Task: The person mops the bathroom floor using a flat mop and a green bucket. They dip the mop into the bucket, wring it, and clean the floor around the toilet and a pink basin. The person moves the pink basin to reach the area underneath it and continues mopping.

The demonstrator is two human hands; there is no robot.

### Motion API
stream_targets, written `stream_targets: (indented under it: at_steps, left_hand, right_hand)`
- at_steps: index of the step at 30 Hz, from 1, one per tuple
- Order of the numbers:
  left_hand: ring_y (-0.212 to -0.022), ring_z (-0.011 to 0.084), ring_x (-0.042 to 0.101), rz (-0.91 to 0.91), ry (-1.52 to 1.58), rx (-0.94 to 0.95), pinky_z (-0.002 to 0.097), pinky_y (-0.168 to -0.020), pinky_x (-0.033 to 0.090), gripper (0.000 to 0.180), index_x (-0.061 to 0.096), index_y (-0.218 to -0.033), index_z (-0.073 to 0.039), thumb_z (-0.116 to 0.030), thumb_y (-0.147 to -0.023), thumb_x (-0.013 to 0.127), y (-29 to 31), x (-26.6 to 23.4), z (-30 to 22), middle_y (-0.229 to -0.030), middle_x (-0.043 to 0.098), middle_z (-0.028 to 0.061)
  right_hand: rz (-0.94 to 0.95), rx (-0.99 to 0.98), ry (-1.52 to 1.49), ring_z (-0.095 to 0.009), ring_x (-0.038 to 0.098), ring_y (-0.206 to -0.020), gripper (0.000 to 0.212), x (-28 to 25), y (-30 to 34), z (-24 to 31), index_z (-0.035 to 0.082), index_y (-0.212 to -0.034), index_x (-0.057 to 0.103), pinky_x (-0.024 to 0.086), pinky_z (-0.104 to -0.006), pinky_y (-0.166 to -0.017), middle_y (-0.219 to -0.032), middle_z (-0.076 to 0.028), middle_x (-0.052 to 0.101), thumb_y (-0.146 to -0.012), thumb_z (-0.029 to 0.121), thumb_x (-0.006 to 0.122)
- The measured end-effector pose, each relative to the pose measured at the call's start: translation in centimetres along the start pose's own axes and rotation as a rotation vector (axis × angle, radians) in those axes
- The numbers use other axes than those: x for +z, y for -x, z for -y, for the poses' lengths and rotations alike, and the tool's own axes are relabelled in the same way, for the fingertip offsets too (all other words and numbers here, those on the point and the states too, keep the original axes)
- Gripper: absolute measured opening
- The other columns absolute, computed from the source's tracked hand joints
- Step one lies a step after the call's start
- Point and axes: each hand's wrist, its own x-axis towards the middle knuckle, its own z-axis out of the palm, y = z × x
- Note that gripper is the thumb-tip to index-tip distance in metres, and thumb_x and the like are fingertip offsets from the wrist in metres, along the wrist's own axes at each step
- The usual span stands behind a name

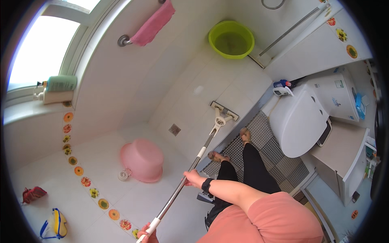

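Observation:
A mop with a silver pole (174,198) and white grip sections runs diagonally down to the pale tiled floor. My right hand (193,178), with a dark band on its wrist, is closed around the middle of the pole. Lower down in the picture, my left hand (148,234) grips the white upper end of the handle, partly cut off by the edge. The flat mop head (224,111) rests on the tiles beside a raised ledge. To the left of it, a square drain (174,129) is set in the floor.
A lime-green basin (231,39) holding liquid stands at the far wall. A pink basin (142,160) is against the left wall. At right are a white toilet (300,121) with its lid down and a cabinet (342,156). My feet are on grey patterned flooring (263,133) past the ledge.

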Motion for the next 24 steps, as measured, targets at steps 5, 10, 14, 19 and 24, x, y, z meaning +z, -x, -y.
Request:
stream_targets:
  at_steps: [5, 10, 14, 19, 24]
  left_hand:
    - [-0.118, 0.0323, 0.045, 0.148, 0.078, -0.068, 0.0495, -0.098, 0.038, 0.019, 0.052, -0.087, -0.009, -0.018, -0.073, 0.061, -2.8, 7.0, 5.1, -0.121, 0.051, 0.0135]
    - [-0.121, 0.0344, 0.039, 0.344, 0.134, -0.047, 0.0476, -0.101, 0.034, 0.024, 0.051, -0.093, -0.009, -0.019, -0.076, 0.065, -6.1, 18.4, 9.6, -0.129, 0.041, 0.0250]
    - [-0.122, 0.0336, 0.038, 0.455, 0.173, -0.034, 0.0459, -0.100, 0.035, 0.019, 0.051, -0.093, -0.010, -0.019, -0.080, 0.062, -12.0, 26.3, 10.4, -0.129, 0.043, 0.0219]
    - [-0.124, 0.0368, 0.037, 0.470, 0.093, 0.037, 0.0480, -0.096, 0.039, 0.009, 0.051, -0.089, -0.009, -0.014, -0.083, 0.055, -15.8, 26.0, 8.7, -0.114, 0.052, 0.0154]
    - [-0.120, 0.0419, 0.040, 0.243, 0.065, 0.002, 0.0504, -0.092, 0.042, 0.012, 0.052, -0.093, -0.008, -0.012, -0.082, 0.056, -10.9, 17.2, 9.2, -0.107, 0.054, 0.0137]
  right_hand:
    - [-0.145, -0.207, -0.049, -0.025, 0.060, -0.054, 0.020, -7.8, -1.1, 7.1, -0.005, -0.088, 0.043, 0.050, -0.0383, -0.043, -0.072, -0.014, 0.058, -0.083, 0.014, 0.048]
    - [-0.332, -0.513, 0.010, -0.024, 0.059, -0.051, 0.025, -15.2, -0.5, 18.8, -0.004, -0.080, 0.049, 0.049, -0.0372, -0.041, -0.066, -0.013, 0.058, -0.085, 0.020, 0.048]
    - [-0.404, -0.609, -0.043, -0.021, 0.057, -0.050, 0.022, -18.2, -0.2, 28.1, 0.000, -0.081, 0.051, 0.046, -0.0340, -0.041, -0.064, -0.011, 0.058, -0.084, 0.022, 0.048]
    - [-0.409, -0.494, 0.054, -0.018, 0.049, -0.044, 0.022, -16.5, -1.9, 30.8, 0.005, -0.077, 0.051, 0.037, -0.0309, -0.038, -0.062, -0.008, 0.056, -0.082, 0.026, 0.047]
    - [-0.385, -0.447, 0.255, -0.021, 0.051, -0.038, 0.032, -12.2, -3.7, 21.8, -0.001, -0.069, 0.050, 0.038, -0.0332, -0.032, -0.054, -0.013, 0.055, -0.083, 0.027, 0.046]
